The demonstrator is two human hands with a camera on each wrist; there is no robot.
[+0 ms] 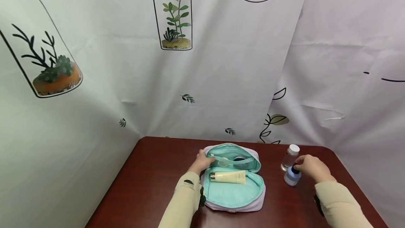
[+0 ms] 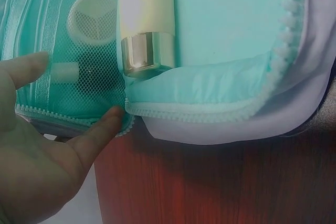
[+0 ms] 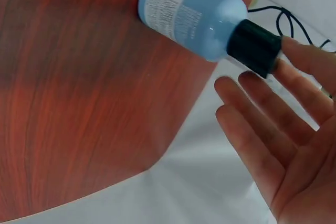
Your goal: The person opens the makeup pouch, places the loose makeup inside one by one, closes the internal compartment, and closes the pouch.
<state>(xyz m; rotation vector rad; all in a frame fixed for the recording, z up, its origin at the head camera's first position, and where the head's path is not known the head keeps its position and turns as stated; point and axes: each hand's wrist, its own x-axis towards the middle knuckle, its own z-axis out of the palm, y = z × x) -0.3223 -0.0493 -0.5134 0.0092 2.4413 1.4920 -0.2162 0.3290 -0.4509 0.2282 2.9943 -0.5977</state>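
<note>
A lilac toiletry bag with a mint lining lies unzipped on the table. On its lower half rests a cream-coloured tube with a gold cap; the mesh pocket in the raised lid holds a round white-lidded jar and other small items. My left hand is at the lid's left edge, thumb and finger spread apart by the mesh and zipper. To the right, the fingertips of my right hand pinch the black cap of a blue bottle, which stands on the table.
A clear bottle with a white cap stands just behind the blue one. The dark red wooden table ends at a white cloth backdrop printed with plants, which also runs along the left and right sides.
</note>
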